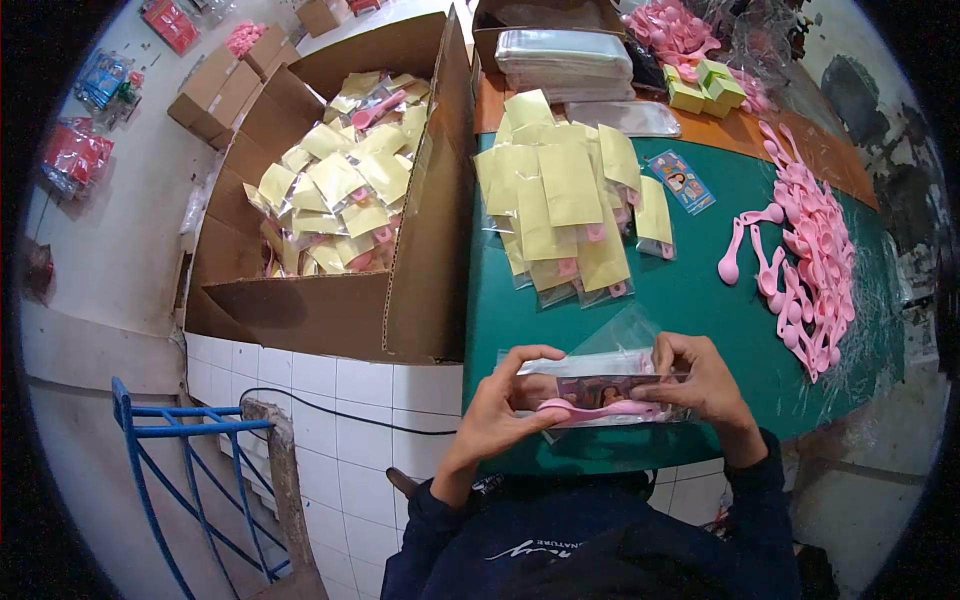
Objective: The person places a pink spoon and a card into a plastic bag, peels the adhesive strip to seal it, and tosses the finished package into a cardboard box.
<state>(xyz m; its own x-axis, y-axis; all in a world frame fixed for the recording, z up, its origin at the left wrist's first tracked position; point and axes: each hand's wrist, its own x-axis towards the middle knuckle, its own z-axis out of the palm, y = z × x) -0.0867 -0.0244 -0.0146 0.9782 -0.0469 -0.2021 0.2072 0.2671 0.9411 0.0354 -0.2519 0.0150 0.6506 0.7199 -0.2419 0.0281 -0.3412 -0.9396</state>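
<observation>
Near the front edge of the green table point(700, 300), my left hand point(500, 405) grips the left end of a clear plastic bag point(625, 335), with its thumb on a pink spoon point(600, 411). The spoon lies lengthwise along a dark printed card point(610, 390) at the bag. My right hand point(700, 378) pinches the right end of the bag and card, fingers bent. Beyond my hands is a pile of packets with yellow card backs point(570, 185). To the right lies a heap of loose pink spoons point(815, 240).
A large cardboard box point(425, 230) of yellow-backed packets stands left of the table. Stacked clear bags point(565, 65), small yellow-green boxes point(707, 88) and a blue printed card point(682, 182) lie at the back. A blue metal frame point(190, 430) stands at lower left.
</observation>
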